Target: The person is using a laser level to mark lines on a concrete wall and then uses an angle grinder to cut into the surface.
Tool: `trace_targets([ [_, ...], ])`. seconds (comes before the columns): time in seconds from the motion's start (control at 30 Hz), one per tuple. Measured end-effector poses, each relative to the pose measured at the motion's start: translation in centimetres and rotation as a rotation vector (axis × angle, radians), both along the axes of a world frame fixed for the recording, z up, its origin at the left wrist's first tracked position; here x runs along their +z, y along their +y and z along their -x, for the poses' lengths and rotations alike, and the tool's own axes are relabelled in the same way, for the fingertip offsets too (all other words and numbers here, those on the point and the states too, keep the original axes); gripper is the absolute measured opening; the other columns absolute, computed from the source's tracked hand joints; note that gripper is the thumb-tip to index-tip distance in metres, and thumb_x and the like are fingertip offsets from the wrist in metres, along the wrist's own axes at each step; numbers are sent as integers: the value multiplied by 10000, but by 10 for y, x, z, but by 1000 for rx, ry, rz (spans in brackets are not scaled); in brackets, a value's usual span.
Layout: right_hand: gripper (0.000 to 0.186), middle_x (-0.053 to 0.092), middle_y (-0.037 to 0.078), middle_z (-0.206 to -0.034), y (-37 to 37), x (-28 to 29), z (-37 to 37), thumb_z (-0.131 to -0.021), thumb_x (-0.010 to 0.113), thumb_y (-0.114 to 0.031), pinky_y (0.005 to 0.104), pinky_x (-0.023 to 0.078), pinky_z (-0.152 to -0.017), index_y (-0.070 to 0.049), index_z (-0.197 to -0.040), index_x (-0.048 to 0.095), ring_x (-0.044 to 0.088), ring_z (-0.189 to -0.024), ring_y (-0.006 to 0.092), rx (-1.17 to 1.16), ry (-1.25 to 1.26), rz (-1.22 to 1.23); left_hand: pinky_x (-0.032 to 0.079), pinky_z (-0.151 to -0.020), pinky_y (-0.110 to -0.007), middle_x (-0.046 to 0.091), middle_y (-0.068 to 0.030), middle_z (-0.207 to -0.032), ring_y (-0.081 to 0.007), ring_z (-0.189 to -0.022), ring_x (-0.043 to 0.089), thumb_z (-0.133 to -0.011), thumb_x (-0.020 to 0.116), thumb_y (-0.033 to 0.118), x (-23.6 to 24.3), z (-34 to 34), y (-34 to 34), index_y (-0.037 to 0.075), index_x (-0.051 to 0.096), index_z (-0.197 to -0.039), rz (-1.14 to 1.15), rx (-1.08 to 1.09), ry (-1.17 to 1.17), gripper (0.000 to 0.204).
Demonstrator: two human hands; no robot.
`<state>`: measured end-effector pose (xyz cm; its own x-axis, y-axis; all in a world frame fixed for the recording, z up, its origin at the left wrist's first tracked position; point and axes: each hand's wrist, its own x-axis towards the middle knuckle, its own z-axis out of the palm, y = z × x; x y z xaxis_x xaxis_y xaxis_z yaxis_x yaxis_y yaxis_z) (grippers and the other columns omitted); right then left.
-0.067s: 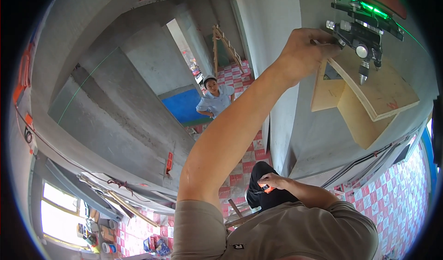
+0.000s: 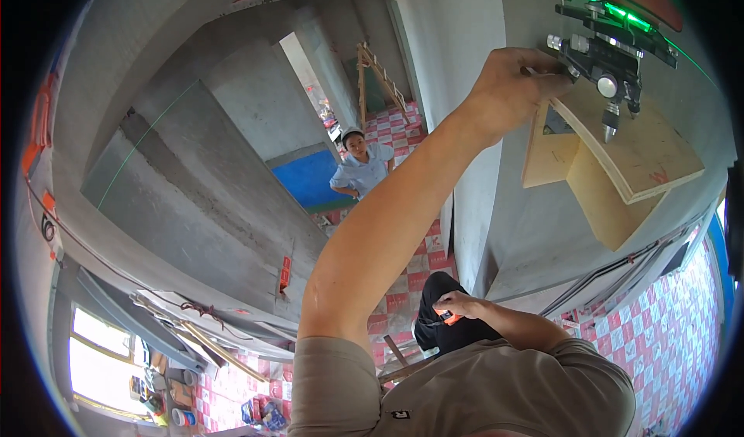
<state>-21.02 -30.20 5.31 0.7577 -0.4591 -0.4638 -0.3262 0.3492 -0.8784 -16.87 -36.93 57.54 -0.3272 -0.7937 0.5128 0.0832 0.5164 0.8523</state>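
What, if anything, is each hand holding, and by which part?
Right hand: a small orange-and-black object, by its body. Left hand: fingers at the side of the black mount; a firm hold cannot be told.

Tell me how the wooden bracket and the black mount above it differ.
The wooden bracket is pale tan; the black mount is dark with silvery knobs. The wooden bracket has broad, flat boards; the black mount has smaller parts and a pointed tip. Both are near the left hand.
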Motion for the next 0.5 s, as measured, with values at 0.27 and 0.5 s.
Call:
trace_targets([
  [0.27,332,638,38,-818,3,8,-7,-905,704,-303,280,526,-623,17,-992,688,595,-704,108,16,2,-9,454,-744,-290,593,-37,-872,-158,-804,535,-793,751,125,-34,-32,-2,-2,686,-1040,208,354,82,285],
  [0.5,297,578,27,-738,-5,0,9,-955,616,-336,337,563,-555,-45,-900,633,611,-618,139,1,-109,-166,395,-703,-311,500,-11,-802,-110,-810,464,-823,666,149,-253,-87,63,49,618,-882,-390,603,330,125],
])
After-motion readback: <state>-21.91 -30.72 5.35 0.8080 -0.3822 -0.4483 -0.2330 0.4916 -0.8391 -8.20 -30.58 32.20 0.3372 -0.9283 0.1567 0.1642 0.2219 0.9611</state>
